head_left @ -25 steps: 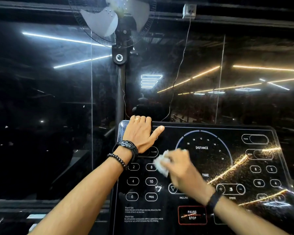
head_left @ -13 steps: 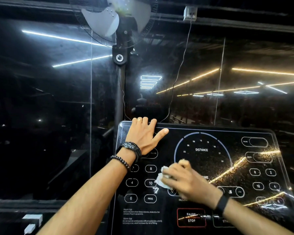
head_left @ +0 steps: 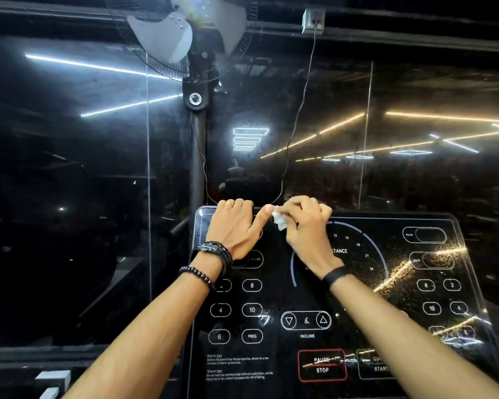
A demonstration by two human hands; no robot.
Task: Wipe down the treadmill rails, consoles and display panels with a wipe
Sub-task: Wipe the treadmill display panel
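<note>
The black glossy treadmill console [head_left: 357, 335] fills the lower right, with white button outlines and a round DISTANCE display. My left hand [head_left: 234, 228] grips the console's top left edge, fingers curled over it and thumb stretched to the right. My right hand [head_left: 306, 226] holds a crumpled white wipe [head_left: 279, 220] near the top edge of the panel, right beside my left thumb tip. Most of the wipe is hidden under my fingers.
A standing fan [head_left: 185, 33] on a black pole [head_left: 198, 156] rises just behind the console's left corner, with a thin cable [head_left: 300, 110] hanging to the console top. Dark glass with light reflections lies behind. White blocks [head_left: 52, 378] sit at lower left.
My right hand with the wipe has swept up from the middle of the panel to its top edge. My left hand has stayed on the top left corner.
</note>
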